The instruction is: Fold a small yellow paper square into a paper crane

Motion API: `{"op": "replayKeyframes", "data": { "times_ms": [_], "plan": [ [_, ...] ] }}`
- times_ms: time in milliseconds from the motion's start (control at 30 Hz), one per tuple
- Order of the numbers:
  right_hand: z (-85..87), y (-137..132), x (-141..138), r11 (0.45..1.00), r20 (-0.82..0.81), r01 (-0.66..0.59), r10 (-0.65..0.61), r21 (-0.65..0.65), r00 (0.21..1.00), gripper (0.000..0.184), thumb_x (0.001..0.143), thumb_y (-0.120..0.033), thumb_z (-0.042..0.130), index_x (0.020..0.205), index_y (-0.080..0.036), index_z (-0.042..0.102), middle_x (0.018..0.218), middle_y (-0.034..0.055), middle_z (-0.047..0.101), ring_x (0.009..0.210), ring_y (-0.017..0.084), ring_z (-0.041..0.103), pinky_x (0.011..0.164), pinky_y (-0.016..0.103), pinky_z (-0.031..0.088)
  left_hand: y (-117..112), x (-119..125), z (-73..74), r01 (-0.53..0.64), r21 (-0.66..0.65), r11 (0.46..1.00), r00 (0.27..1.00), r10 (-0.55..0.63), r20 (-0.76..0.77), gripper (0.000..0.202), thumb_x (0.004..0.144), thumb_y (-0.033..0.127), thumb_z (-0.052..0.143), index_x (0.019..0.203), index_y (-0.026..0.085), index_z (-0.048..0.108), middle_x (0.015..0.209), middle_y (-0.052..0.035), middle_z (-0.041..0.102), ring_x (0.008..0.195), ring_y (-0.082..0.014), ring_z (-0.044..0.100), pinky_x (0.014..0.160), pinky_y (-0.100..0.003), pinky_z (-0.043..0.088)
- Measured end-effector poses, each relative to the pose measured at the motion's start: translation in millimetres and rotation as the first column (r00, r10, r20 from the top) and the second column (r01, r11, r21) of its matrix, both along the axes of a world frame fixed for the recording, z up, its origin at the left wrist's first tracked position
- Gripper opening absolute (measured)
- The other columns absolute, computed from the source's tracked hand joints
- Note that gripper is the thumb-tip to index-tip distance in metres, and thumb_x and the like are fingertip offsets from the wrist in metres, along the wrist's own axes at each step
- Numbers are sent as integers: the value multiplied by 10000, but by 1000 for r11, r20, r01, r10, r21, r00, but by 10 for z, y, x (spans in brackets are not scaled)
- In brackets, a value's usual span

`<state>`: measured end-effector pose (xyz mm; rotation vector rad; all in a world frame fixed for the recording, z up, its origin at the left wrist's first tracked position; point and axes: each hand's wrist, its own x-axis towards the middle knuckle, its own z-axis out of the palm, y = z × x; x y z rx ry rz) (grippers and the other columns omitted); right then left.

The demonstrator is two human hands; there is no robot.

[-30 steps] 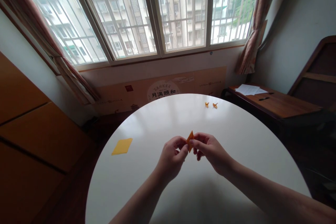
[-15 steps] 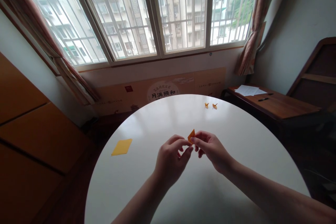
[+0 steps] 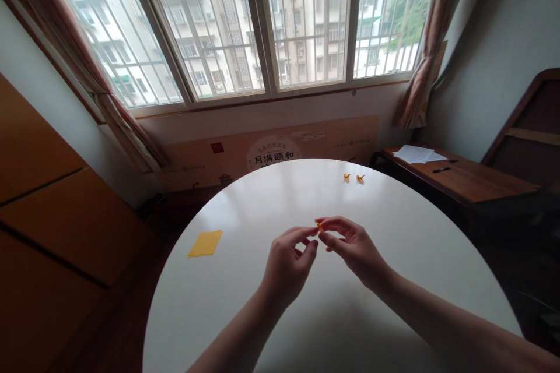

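Note:
Over the middle of the white round table, my right hand (image 3: 350, 242) pinches a small folded piece of orange paper (image 3: 320, 227) between thumb and index finger. Only a narrow part of the paper shows; the fingers cover the rest. From the left, my left hand (image 3: 291, 256) reaches its index fingertip to the paper's edge. Its thumb stays a little lower, with a gap between the two. Two small orange folded paper cranes, one crane (image 3: 347, 177) beside the other crane (image 3: 360, 179), stand near the far edge. Yellow paper squares (image 3: 205, 243) lie at the left.
The white round table (image 3: 210, 315) has a curved edge. A wooden bench (image 3: 494, 179) at the right bears white sheets (image 3: 417, 154) and a dark pen-like object (image 3: 441, 170). Beyond the table are a printed cardboard panel (image 3: 192, 166) and a barred window (image 3: 219, 29); an orange-brown cabinet (image 3: 48, 210) stands left.
The folded paper has been turned, from its broad pointed face to a narrow edge. My left thumb has drawn slightly away from it. The view has shifted a little.

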<state>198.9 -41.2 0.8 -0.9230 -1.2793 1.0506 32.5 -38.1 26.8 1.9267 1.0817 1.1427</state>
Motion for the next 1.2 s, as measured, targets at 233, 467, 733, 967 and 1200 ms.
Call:
{"op": "replayKeyframes", "data": {
  "times_ms": [233,467,733,967,1200],
  "plan": [
    [-55,27,19,995,46,46,-50,89,998,250,904,-427,662,1003,-227,775,1090,109,753,982,277,696,681,339,558,49,-4,3,98,-353,930,964,0,268,383,793,355,683,1074,105,753,981,-146,748,849,-228,657,524,-235,539],
    [-39,23,21,991,53,68,-75,118,996,161,848,-366,730,922,-229,769,1050,93,756,977,284,702,705,363,582,47,14,5,192,-432,881,925,-16,379,402,713,397,794,998,115,764,805,-89,707,759,-186,613,485,-207,508],
    [5,0,-9,987,100,120,-131,109,986,179,785,-348,785,853,-213,689,866,51,709,747,204,663,655,327,558,63,55,-77,126,-387,913,936,20,352,319,720,393,778,878,117,750,717,-51,668,650,-144,580,448,-184,470],
    [11,-38,-35,998,129,18,-26,67,991,217,820,-400,761,909,-203,767,877,77,755,804,229,686,695,341,543,90,10,-92,88,-361,928,942,40,333,301,745,395,758,855,114,748,694,-49,662,645,-145,581,441,-178,466],
    [19,-30,-29,1000,86,-24,23,18,996,266,802,-449,775,891,-199,786,861,79,776,819,242,713,701,336,547,117,-53,-30,5,-254,967,988,35,153,313,785,427,739,830,120,784,659,-59,691,553,-132,553,459,-211,458]
  ]
}}
